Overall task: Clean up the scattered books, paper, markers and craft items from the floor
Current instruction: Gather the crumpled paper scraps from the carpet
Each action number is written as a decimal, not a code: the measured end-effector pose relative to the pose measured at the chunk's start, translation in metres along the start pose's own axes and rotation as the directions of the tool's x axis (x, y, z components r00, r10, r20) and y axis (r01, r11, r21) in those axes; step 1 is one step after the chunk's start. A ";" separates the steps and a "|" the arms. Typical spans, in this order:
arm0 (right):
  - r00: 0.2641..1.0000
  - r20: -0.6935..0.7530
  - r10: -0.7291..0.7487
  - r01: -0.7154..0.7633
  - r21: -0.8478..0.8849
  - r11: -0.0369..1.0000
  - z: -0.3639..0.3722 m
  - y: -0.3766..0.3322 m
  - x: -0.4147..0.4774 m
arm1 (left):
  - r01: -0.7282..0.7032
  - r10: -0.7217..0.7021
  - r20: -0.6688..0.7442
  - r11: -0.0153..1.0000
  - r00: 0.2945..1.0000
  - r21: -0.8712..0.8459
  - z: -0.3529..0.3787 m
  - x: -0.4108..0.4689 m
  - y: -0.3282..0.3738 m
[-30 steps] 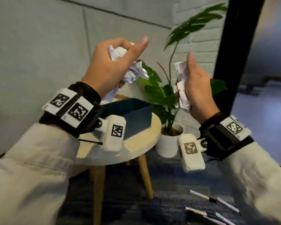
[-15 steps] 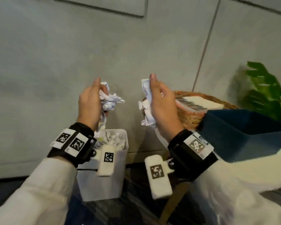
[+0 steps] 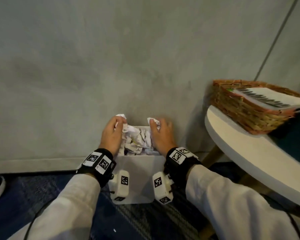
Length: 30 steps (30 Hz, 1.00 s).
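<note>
While the left hand (image 3: pixel 111 135) and the right hand (image 3: pixel 160 135) hover side by side over the bin (image 3: pixel 137 170), each grips a ball of crumpled paper. The left wad (image 3: pixel 121 116) shows above the left hand's knuckles, with the fingers curled round it. The right wad (image 3: pixel 152 121) sits at the tips of the right hand, pinched by curled fingers. That hand is blurred, so I cannot tell how each finger lies. Both wads are above the bin's far rim, close to the wall (image 3: pixel 111 66).

Between the hands the bin is heaped to its rim with more paper (image 3: pixel 139 137). The bin is white and stands at the far edge of the carpet (image 3: pixel 33 196), against the wall.

The left band (image 3: pixel 97 161) and the right band (image 3: pixel 179 155) are black with square printed markers. Below the wrists a left block (image 3: pixel 122 186) and a right block (image 3: pixel 161 187), both white, hang in front of the bin's near wall. The left sleeve (image 3: pixel 68 205) and the right sleeve (image 3: pixel 232 196) are pale.

To the right stands a round table (image 3: pixel 241 149) with a white top. A wicker basket (image 3: pixel 241 111) sits at the table's far left edge and holds a book (image 3: pixel 270 96) lying flat. Just beside the basket, at the right of the view, is a dark blue box (image 3: pixel 298 132).
</note>
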State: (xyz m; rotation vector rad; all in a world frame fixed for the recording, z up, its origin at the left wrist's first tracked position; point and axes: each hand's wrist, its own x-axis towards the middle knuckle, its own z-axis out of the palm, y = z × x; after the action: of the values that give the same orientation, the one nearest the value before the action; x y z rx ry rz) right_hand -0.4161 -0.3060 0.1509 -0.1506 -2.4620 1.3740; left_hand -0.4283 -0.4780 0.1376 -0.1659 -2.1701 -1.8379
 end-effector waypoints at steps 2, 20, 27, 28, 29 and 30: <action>0.996 0.081 -0.047 0.056 -0.112 0.992 0.004 0.005 0.000 | 0.035 -0.036 0.027 0.999 0.999 0.030 0.001 0.001 -0.005; 0.963 -0.089 -0.254 0.253 -0.023 0.967 -0.088 -0.067 -0.002 | -0.233 0.241 -0.039 0.962 0.970 0.140 0.010 -0.020 0.093; 0.813 -0.449 -0.371 0.380 -0.074 0.922 -0.270 -0.104 -0.080 | -0.527 0.534 0.005 0.836 0.845 -0.152 0.120 -0.071 0.204; 0.792 -0.475 -0.385 0.384 -0.104 0.918 -0.301 -0.100 -0.101 | -0.552 0.566 0.014 0.808 0.824 -0.207 0.146 -0.088 0.221; 0.775 -0.491 -0.397 0.386 -0.129 0.913 -0.325 -0.097 -0.120 | -0.571 0.593 0.013 0.780 0.805 -0.256 0.166 -0.104 0.234; 0.753 -0.516 -0.407 0.378 -0.167 0.911 -0.353 -0.089 -0.144 | -0.577 0.614 0.028 0.756 0.789 -0.310 0.191 -0.127 0.248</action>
State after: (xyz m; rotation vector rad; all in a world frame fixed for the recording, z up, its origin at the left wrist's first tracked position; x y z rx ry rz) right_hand -0.1605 -0.1021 0.3664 -0.0200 -1.9061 0.9211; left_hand -0.2680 -0.2340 0.3077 -0.9518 -1.6154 -1.7539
